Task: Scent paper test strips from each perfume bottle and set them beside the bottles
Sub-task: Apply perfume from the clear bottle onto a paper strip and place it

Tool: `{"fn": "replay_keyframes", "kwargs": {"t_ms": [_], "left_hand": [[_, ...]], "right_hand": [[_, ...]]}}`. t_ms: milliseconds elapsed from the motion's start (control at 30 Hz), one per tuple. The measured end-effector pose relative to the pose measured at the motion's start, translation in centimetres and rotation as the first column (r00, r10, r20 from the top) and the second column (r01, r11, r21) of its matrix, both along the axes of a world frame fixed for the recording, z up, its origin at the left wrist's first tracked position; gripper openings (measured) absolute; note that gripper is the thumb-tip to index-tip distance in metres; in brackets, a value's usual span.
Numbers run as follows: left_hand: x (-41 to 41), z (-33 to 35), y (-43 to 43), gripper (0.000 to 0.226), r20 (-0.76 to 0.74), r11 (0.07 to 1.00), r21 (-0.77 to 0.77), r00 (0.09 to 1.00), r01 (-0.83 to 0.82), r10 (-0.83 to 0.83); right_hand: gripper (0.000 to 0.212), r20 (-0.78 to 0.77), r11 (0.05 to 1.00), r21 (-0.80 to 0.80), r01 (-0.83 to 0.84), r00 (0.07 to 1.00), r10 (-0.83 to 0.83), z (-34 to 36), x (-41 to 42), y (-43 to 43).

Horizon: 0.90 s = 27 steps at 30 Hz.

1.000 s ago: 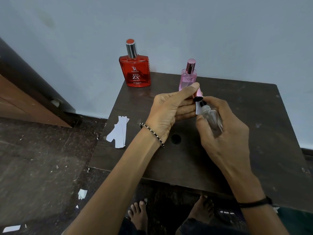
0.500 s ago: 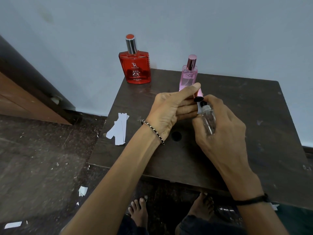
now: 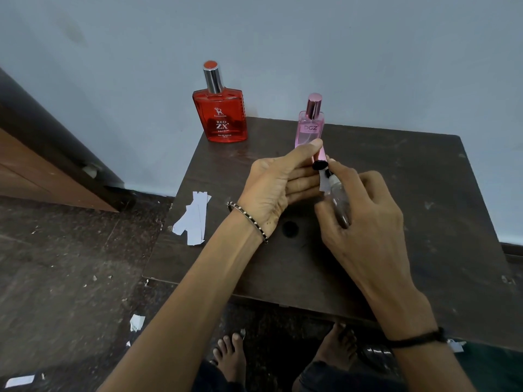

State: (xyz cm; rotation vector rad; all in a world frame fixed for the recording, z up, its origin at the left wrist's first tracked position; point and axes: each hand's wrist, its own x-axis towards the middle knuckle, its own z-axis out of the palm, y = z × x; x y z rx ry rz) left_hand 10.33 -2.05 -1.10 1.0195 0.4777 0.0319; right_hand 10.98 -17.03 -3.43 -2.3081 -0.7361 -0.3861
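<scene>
My right hand [image 3: 365,219] grips a small clear spray bottle [image 3: 338,202] with a black nozzle, tilted over the middle of the dark table [image 3: 424,222]. My left hand [image 3: 276,188] holds a white paper strip [image 3: 322,182] right against the nozzle, along with a pink cap [image 3: 319,154] between thumb and fingers. A red perfume bottle [image 3: 220,114] stands at the table's back left corner. A slim pink perfume bottle [image 3: 309,125] stands just behind my left thumb. A loose pile of white strips [image 3: 194,219] lies at the table's left edge.
A round hole [image 3: 290,229] shows in the tabletop below my hands. A grey wall runs behind the table. Brown wooden furniture [image 3: 42,165] stands at the left. Paper scraps [image 3: 137,322] lie on the dark floor, and bare feet show under the table's front edge.
The hands, bottle and strip keep the same pose against each other. Only the head camera shifts a little, so the scene slides slightly in the frame.
</scene>
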Motion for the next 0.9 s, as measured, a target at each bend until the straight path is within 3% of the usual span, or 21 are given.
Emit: {"fn": "replay_keyframes", "kwargs": {"t_ms": [100,200,367,600,767,900], "left_hand": [[0.1,-0.1,0.0,0.038,0.015,1.0,0.02,1.0,-0.001,0.001],[0.1,0.0,0.1,0.038,0.026,0.999,0.051,1.0,0.012,-0.013],[0.0,0.2,0.1,0.031,0.072,0.998,0.066,0.997,0.019,-0.024],[0.1,0.4,0.1,0.028,0.125,0.998,0.063,0.992,-0.001,-0.007],[0.2,0.4,0.0,0.021,0.124,0.998,0.057,0.992,0.003,-0.01],[0.2,0.4,-0.4,0.023,0.113,0.998,0.065,0.993,0.009,-0.016]], "right_hand": [[0.052,-0.06,0.984,0.168,0.054,0.997,-0.044,0.2,0.2,-0.3],[0.052,-0.282,0.906,0.389,0.167,0.958,-0.055,0.5,0.2,-0.9],[0.05,-0.535,0.729,0.618,0.294,0.837,0.116,0.6,0.8,-1.5],[0.034,-0.562,0.574,0.76,0.304,0.752,0.345,0.5,1.3,-1.9],[0.027,-0.544,0.58,0.768,0.271,0.755,0.367,0.3,1.5,-2.0],[0.035,-0.522,0.672,0.71,0.209,0.797,0.304,0.0,1.4,-1.9]]}}
